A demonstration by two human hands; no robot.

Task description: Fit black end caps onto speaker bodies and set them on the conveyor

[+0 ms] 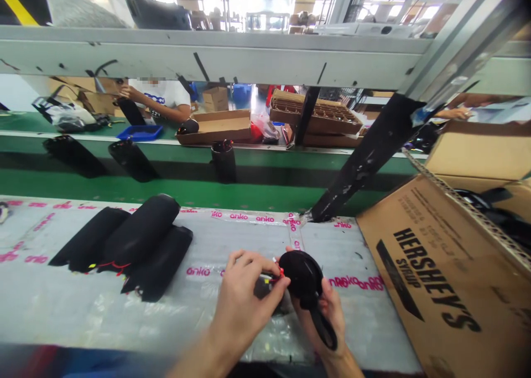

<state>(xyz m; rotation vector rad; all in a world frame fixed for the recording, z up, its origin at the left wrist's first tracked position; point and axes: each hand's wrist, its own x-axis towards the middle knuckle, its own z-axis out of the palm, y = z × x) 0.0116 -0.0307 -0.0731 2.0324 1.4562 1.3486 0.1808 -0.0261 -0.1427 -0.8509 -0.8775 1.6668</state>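
Note:
A black round part with a looped handle (302, 276) rests in my right hand (332, 311), whose fingers wrap round its right side and underside. My left hand (249, 295) is at the part's left edge, thumb and fingertips pinching small red wires (281, 273). Beneath my left fingers lies a dark object with a yellow spot, mostly hidden. To the left, three black cylindrical housings (141, 231) are piled on the plastic-covered bench (199, 317), with red wires showing at their near ends.
A Hershey's carton (440, 267) stands at the right, beside a slanted black post (360, 157). Black cylinders (224, 161) stand on the green conveyor (182, 187). Beyond it are a blue tray (140, 132), open cartons (224, 126) and a person (166, 99). A metal rail crosses above.

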